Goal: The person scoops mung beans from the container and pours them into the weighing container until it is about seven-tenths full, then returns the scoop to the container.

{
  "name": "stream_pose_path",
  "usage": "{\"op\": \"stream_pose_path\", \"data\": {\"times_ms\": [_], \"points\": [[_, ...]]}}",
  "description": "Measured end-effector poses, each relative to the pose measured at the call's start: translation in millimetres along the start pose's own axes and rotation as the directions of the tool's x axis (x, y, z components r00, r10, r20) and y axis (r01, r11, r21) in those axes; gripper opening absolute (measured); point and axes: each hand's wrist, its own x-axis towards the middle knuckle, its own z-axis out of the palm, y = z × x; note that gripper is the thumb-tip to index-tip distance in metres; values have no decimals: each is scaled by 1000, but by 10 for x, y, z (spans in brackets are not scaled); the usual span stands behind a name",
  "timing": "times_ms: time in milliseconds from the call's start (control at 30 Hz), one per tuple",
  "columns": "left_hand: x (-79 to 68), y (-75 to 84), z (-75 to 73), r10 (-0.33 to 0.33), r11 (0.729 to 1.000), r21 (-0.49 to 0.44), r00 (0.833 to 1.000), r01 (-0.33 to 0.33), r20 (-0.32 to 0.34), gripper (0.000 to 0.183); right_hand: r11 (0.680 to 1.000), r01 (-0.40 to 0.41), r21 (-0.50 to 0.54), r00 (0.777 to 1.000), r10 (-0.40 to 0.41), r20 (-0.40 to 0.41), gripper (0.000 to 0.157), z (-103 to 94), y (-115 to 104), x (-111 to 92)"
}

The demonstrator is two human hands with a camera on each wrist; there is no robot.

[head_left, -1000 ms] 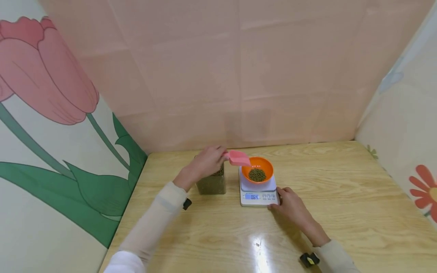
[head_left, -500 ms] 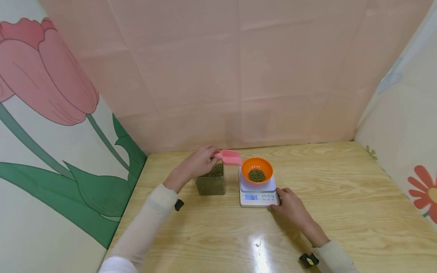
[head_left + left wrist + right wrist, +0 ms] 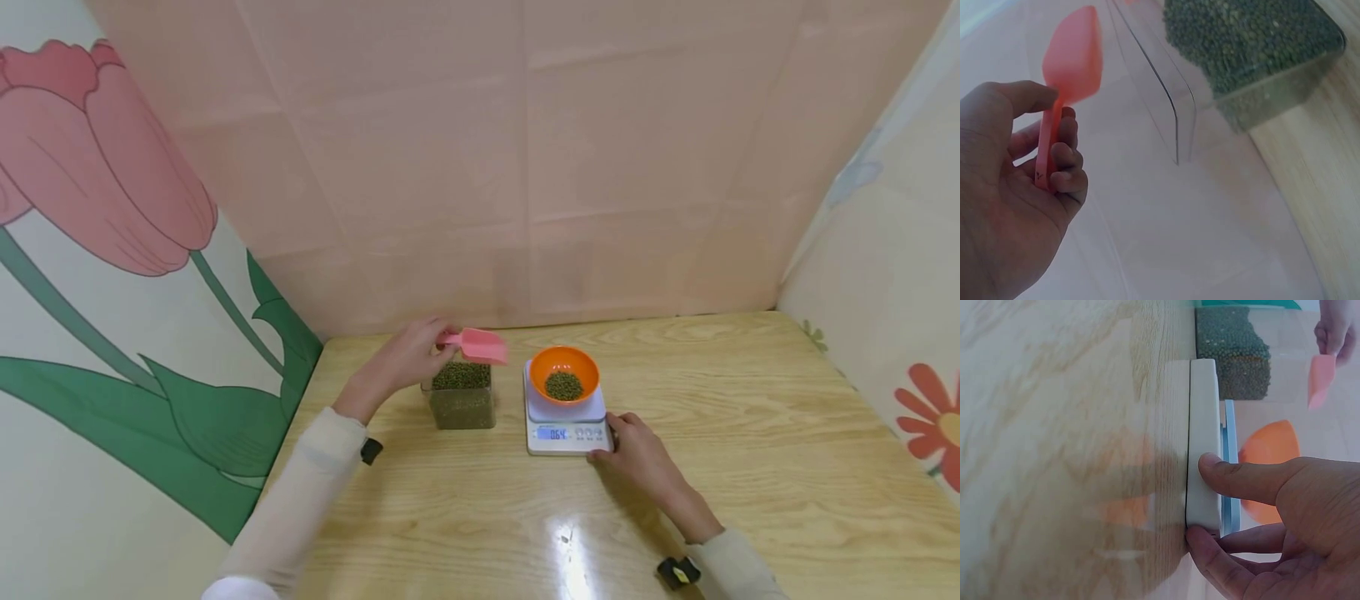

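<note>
My left hand grips a pink scoop by its handle, above a clear container of small green beans, likely mung beans. In the left wrist view, thumb and fingers wrap the handle, and the scoop's blade points away. A white digital scale with a lit display carries an orange bowl, where a small heap of the green beans lies. My right hand pinches the scale's near right corner; in the right wrist view, the thumb presses one side and fingers lie around the corner.
All this stands on a wood-grain table near its back edge, close to a pink-beige covered wall. Side walls show a painted tulip at left and a red flower at right.
My left hand has moved left with the scoop, from the bowl's rim to above the bean container, uncovering more of the beans. The right hand and the scale have stayed put.
</note>
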Motion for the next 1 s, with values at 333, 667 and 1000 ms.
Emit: {"op": "stream_pose_path", "data": {"times_ms": [333,667,1000], "points": [[-81,-148,-97,10,1000,26,999,-9,-36,29,1000,12,4,1000,-12,-1,76,-8,-3,3],[-144,-285,-129,-15,999,30,999,16,-37,24,1000,16,-2,1000,-16,-14,76,26,29,1],[-189,-385,-133,-20,996,86,999,22,-29,28,1000,20,-4,1000,-20,-17,76,27,30,3]]}}
